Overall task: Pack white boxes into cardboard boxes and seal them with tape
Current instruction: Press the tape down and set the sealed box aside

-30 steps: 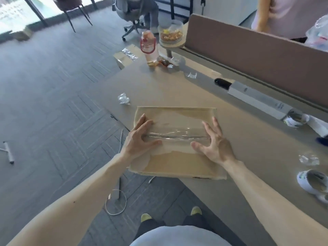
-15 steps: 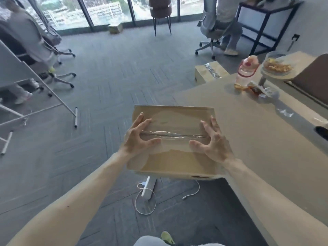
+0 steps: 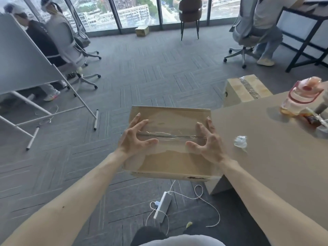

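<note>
A flat cardboard box (image 3: 170,160), closed and covered across its top seam with clear tape (image 3: 170,136), is held in the air off the left end of the table (image 3: 276,157). My left hand (image 3: 135,138) grips its left side, fingers spread over the top. My right hand (image 3: 206,142) grips the right side the same way. A second taped cardboard box (image 3: 243,93) stands on the floor beyond the table's corner. No white boxes are visible.
A pink-lidded bottle (image 3: 300,99) and a crumpled bit of clear plastic (image 3: 240,141) lie on the table. A power strip with white cables (image 3: 162,204) lies on the floor below. Seated people, office chairs (image 3: 246,32) and a slanted whiteboard (image 3: 23,55) surround the carpeted floor.
Both hands have carried the taped box leftward off the table, and my view has swung left toward the room. The grip on the box has stayed the same.
</note>
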### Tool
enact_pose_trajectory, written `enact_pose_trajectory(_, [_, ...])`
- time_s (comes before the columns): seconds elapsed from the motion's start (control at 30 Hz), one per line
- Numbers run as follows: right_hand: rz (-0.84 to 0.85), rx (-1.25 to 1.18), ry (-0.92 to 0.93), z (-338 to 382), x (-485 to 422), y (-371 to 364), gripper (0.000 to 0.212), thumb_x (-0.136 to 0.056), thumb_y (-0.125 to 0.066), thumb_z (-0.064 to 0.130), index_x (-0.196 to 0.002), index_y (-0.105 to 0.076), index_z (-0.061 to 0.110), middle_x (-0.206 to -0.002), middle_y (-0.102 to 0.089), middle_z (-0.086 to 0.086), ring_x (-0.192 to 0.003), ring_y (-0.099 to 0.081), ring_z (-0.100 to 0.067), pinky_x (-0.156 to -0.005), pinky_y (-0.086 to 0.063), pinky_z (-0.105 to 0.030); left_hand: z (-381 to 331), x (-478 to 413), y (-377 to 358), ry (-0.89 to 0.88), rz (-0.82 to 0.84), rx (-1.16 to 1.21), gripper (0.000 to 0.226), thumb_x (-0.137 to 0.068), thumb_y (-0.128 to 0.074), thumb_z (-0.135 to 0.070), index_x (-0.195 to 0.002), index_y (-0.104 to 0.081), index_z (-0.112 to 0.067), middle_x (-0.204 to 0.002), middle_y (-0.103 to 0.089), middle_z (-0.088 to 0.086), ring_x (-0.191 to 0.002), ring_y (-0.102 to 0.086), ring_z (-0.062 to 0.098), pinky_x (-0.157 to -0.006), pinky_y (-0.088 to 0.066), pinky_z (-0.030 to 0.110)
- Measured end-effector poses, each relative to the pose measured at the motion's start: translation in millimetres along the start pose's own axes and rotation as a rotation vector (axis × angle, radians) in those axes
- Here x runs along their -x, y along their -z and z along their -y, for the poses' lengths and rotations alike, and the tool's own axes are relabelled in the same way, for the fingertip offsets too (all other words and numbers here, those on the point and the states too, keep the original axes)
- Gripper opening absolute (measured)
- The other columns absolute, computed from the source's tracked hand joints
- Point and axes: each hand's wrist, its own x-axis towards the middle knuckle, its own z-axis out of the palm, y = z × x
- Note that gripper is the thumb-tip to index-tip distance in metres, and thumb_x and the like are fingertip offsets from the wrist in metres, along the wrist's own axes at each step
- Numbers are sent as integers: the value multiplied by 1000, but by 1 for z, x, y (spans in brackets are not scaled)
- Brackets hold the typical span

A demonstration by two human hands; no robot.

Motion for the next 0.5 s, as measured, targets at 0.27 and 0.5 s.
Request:
enact_pose_trajectory(0.27, [7,28,-2,12,-112,-6,96,-72,-72,63,-152,-30,30,-163,5,11,-149,-14,-14,-115,-27,-45,26,-106,18,-6,6,-30,99,-55,-80,-72,-142,-49,-37,-163,-17,-14,-134,-21,-9,-108,-20,23])
enact_pose_trajectory(0.5, [-45,31,-65,15,-237,-34,94,-73,-75,59,-152,-32,29,-164,2,10,-146,-24,-20,-114,-30,-49,81,-245,17,-51,48,-32,89,-63,-86,-58,-141,-51,-37,-163,-18,-15,-125,-27,-11,-104,-24,21])
